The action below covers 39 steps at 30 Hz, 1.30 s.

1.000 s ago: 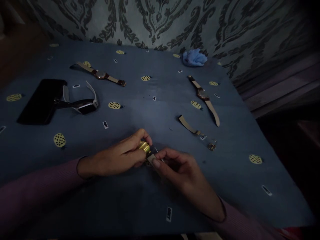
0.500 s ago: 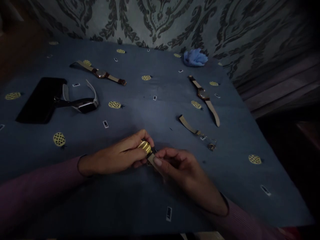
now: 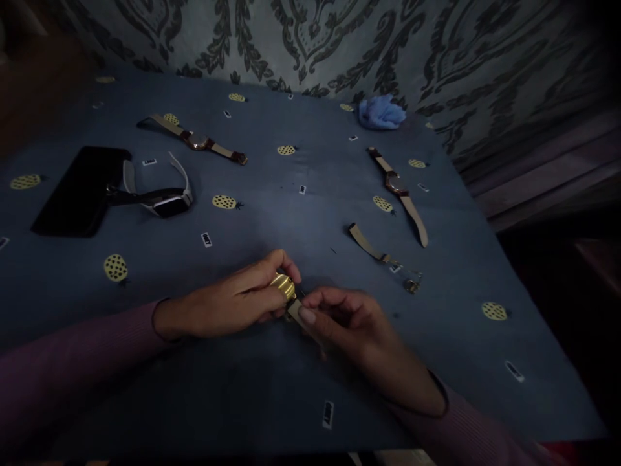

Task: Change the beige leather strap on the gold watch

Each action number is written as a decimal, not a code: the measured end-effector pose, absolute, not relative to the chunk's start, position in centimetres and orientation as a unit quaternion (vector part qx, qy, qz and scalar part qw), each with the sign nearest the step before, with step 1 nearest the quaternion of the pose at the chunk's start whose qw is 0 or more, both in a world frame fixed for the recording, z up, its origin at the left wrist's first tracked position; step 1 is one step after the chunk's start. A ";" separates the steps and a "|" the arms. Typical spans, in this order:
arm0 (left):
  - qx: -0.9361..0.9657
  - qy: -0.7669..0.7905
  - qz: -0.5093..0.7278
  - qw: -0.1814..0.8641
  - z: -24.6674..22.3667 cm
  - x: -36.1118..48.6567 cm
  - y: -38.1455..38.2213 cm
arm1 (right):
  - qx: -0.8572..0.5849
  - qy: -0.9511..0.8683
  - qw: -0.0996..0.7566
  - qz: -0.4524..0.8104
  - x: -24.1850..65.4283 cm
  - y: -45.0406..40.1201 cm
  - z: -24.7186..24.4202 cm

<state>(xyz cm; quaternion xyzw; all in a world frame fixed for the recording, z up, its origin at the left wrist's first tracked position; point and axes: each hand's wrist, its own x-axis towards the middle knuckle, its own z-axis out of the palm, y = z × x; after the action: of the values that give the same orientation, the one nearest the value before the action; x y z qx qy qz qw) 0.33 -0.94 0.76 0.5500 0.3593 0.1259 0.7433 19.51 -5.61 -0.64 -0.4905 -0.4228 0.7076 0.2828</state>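
Between the thumb and fingers of my left hand [image 3: 233, 298] is a gold-coloured watch case [image 3: 284, 285]. My right hand [image 3: 356, 330] pinches a beige-backed watch strap [image 3: 297, 312] whose end meets the edge of the case. Whether strap and case are joined is too dark and small to tell. A thin dark piece shows near my right fingertips. On the cloth to the right lies a loose strap [image 3: 367, 243] with a metal buckle clasp [image 3: 412, 285] at its end.
A brown-strapped watch [image 3: 396, 184] lies at the right, another watch [image 3: 198, 141] at the back left. A smartwatch [image 3: 172, 206] sits beside a black phone [image 3: 80, 191]. A crumpled blue cloth [image 3: 381, 112] rests by the patterned wall. Pineapple-printed cloth [image 3: 272, 220] covers the table.
Both hands keep their holds on the watch case and strap. The strap has shifted slightly against the case, and its lower end now shows below my right thumb. The view has moved slightly.
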 end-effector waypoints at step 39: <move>0.637 0.359 0.109 0.674 0.3 0.1 -1.0 | -0.490 -0.423 0.296 0.702 19.4 -5.5 -0.6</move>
<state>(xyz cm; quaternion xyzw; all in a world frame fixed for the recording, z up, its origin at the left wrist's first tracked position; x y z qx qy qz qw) 0.12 -0.98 0.34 0.6368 0.3588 0.1088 0.6737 19.38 -5.55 -0.65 -0.4905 -0.4235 0.7016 0.2964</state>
